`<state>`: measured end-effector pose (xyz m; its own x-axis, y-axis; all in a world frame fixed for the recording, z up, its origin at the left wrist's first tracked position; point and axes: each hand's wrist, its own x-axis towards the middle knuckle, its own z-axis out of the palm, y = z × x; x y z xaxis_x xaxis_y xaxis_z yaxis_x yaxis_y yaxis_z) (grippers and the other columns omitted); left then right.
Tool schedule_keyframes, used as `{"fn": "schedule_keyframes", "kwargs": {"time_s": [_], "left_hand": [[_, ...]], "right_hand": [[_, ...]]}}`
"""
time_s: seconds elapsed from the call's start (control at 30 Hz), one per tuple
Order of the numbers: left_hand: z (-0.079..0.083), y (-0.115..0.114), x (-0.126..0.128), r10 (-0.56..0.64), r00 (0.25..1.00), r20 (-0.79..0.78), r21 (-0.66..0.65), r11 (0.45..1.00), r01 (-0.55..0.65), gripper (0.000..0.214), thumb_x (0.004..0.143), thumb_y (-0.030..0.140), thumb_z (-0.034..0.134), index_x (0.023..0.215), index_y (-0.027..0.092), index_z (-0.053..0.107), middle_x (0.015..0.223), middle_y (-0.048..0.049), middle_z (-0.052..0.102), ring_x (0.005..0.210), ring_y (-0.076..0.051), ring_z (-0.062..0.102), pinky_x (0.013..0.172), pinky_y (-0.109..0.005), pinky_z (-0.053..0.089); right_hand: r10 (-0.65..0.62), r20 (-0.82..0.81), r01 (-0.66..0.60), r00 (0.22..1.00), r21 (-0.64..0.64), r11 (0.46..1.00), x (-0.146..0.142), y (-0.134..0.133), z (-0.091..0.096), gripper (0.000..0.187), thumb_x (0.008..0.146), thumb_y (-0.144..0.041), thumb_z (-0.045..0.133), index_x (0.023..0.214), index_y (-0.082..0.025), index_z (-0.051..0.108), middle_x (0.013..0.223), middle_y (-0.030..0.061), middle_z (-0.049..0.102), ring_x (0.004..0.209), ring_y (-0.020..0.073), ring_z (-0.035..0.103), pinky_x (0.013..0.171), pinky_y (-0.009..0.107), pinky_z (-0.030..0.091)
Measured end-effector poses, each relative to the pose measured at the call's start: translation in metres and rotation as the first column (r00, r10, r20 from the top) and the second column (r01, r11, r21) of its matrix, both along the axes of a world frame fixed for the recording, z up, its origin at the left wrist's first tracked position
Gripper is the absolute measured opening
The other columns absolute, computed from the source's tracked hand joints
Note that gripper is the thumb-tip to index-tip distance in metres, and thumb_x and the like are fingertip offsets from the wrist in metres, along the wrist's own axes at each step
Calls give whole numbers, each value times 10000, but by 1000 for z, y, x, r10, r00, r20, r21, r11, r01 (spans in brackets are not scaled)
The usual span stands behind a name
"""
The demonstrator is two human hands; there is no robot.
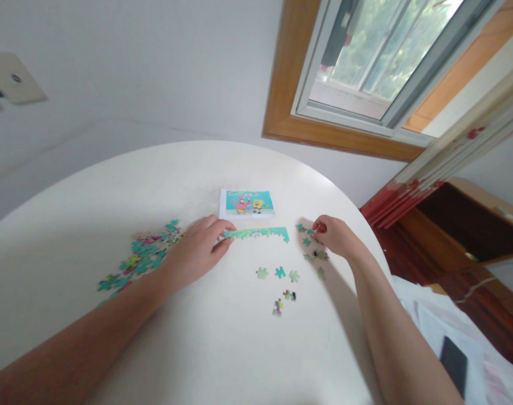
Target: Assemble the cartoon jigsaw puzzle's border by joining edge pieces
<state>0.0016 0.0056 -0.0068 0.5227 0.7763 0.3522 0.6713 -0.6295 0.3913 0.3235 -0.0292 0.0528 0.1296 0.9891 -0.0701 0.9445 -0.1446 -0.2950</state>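
"Turquoise jigsaw strip [262, 232], lying just below the SpongeBob picture card [248, 203] on the white tabletop [197, 349]. Is anything holding it?"

"The left hand [203, 242] is: thumb and forefinger look clamped across its left end."

"And the right hand [330, 232]?"

"Well apart from the left, fingertips drawn together at the small cluster of loose pieces [307, 242]. I can't tell whether one is pinched."

"What worries you?"

"The joins. With only one end gripped, a tug or twist could pop the strip apart, probably at its far corner."

"Anything else?"

"That left forearm rests beside the jigsaw heap [147, 261]; a careless sweep could scatter it. And the right wrist, swinging inward, might knock the scattered pieces [280, 272] below the strip."
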Motion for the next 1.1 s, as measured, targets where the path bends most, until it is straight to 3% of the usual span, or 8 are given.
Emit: {"fn": "schedule_keyframes", "kwargs": {"time_s": [0.37, 0.73, 0.93, 1.1], "left_hand": [[4, -1, 1, 0, 1000, -3, -1, 1000, 0, 225, 885, 308, 457, 1027, 192, 589, 961, -69, 579, 918, -239, 563, 856, -390, 452], [3, -1, 1, -9, 1000, 15, -4, 1000, 9, 237, 882, 314, 457, 1037, 190, 586, 976, -73, 594, 913, -240, 574, 855, -395, 456], [4, -2, 2, -4, 1000, -2, -10, 1000, 4, 228, 884, 311, 446, 1025, 196, 584, 964, -71, 592, 907, -235, 569, 854, -392, 457], [3, -1, 2, -15, 1000, 14, -4, 1000, 15, 234, 882, 317, 450, 1030, 198, 586, 961, -70, 594, 906, -239, 565, 851, -399, 456]], "right_hand": [[-2, -262, 6, 965, 13, 1000, 6, 0, 1, 137, 736, -131, 579, 835, -182, 658, 699, 16, 704, 624, 136, 632, 569, 215, 431], [-10, 45, 10, 999, 6, 1000, 6, 3, 0, 188, 792, -178, 560, 869, -166, 731, 771, 55, 711, 695, 152, 608, 619, 230, 393], [-12, 84, 7, 996, 52, 999, 9, -7, 12, 175, 810, -214, 562, 820, -175, 733, 764, 63, 706, 684, 163, 598, 621, 250, 391], [89, 38, -85, 995, -84, 993, -2, -12, 10, 125, 748, -270, 655, 788, -182, 734, 792, 64, 711, 646, 161, 594, 584, 255, 394]]}}
